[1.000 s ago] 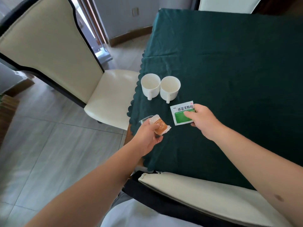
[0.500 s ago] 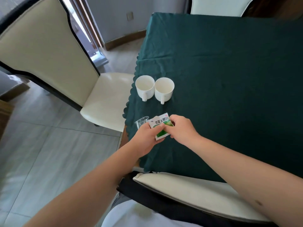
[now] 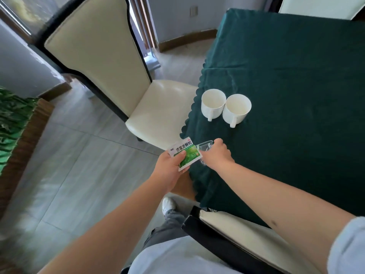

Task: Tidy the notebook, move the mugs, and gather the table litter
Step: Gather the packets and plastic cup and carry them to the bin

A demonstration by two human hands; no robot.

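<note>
While both hands work at the near bench corner:
left hand: fingers closed on flat glossy green-white sachet, off the bench edge
right hand: fingers curled on clear crinkly plastic wrapper
mugs: two smooth white cylinders, touching
bench: dark green cloth, scalloped hem

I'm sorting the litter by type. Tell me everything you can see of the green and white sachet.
The sachet is a flat, rectangular packet, glossy like foil or plastic, white across the top with dark printed characters and "999", green below. It looks sealed and slightly tilted. The left hand holds it off the table edge, thumb on its face. Its right edge overlaps a clear plastic piece under the right hand.
</note>
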